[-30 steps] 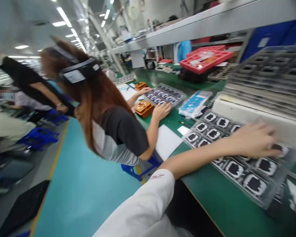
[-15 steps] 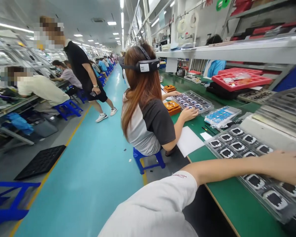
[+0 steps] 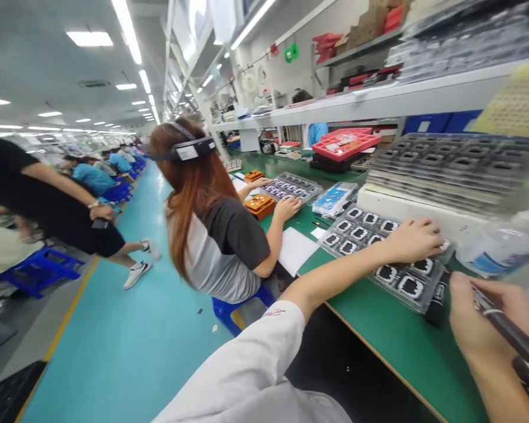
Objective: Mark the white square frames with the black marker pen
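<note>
My left hand reaches across a clear plastic tray on the green bench, palm down with fingers stretched out and slightly bent. Several black parts with white frames sit in the tray's pockets. Whether the fingertips touch the tray or a part, I cannot tell. At the right edge, my right hand is closed round a dark, slim pen-like tool, slightly blurred. Between that hand and the tray lies a black object with white lettering.
Stacked clear trays stand behind my left hand, with a clear plastic bottle to their right. A person wearing a headband sits to the left, hands on another tray. Another person walks in the aisle.
My view has swung right, bringing my right hand with the tool, the bottle and the whole tray into the picture. My left hand remains over the tray. The walking person appears farther left.
</note>
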A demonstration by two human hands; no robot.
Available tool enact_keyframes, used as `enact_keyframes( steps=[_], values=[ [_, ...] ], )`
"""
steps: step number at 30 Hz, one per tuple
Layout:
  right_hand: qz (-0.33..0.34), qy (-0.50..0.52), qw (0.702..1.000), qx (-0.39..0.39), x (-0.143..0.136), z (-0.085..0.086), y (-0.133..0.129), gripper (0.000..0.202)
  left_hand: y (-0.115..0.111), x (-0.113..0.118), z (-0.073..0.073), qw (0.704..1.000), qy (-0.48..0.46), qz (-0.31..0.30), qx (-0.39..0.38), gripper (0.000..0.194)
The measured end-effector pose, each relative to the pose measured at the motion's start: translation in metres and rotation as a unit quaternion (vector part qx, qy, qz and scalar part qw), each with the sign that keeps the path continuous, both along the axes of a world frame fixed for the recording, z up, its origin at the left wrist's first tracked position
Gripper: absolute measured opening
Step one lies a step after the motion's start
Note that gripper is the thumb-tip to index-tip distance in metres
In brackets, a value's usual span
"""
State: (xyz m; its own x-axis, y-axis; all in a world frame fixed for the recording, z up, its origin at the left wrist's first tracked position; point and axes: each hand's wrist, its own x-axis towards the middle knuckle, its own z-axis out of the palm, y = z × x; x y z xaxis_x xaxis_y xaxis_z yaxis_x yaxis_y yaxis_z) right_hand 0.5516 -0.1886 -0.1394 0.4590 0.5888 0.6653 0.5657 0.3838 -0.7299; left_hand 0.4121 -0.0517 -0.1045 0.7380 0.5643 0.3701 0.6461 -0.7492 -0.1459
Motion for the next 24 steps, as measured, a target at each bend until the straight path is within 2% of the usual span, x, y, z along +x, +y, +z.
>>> enact_keyframes(
  steps=[3, 7, 9, 11, 15, 20, 24],
  values=[
    [-0.046, -0.048, 0.998, -0.004, 0.000, -0.012, -0.001, 0.017, 0.004, 0.001, -0.004, 0.999, -0.004, -0.035, -0.010, 0.040],
    [-0.030, -0.085, 0.995, 0.048, -0.012, -0.011, -0.015, 0.017, 0.007, 0.000, -0.010, 0.995, -0.068, -0.053, -0.057, 0.029],
    [-0.024, -0.092, 0.994, 0.058, -0.016, -0.008, -0.018, 0.016, 0.006, -0.006, -0.013, 0.983, -0.136, -0.078, -0.096, 0.023],
    [-0.022, -0.085, 0.994, 0.059, -0.017, -0.007, -0.019, 0.016, 0.004, -0.017, -0.017, 0.958, -0.232, -0.100, -0.136, 0.016],
    [-0.028, -0.047, 0.998, 0.024, -0.017, -0.005, -0.021, 0.018, -0.006, -0.044, -0.022, 0.888, -0.375, -0.118, -0.238, 0.019],
    [-0.004, -0.036, 0.999, 0.001, -0.018, -0.004, -0.024, 0.018, -0.024, -0.065, -0.030, 0.810, -0.478, -0.095, -0.326, 0.015],
    [0.025, -0.021, 0.999, -0.013, -0.019, -0.004, -0.026, 0.016, -0.034, -0.067, -0.035, 0.769, -0.501, -0.082, -0.387, 0.028]
  ],
)
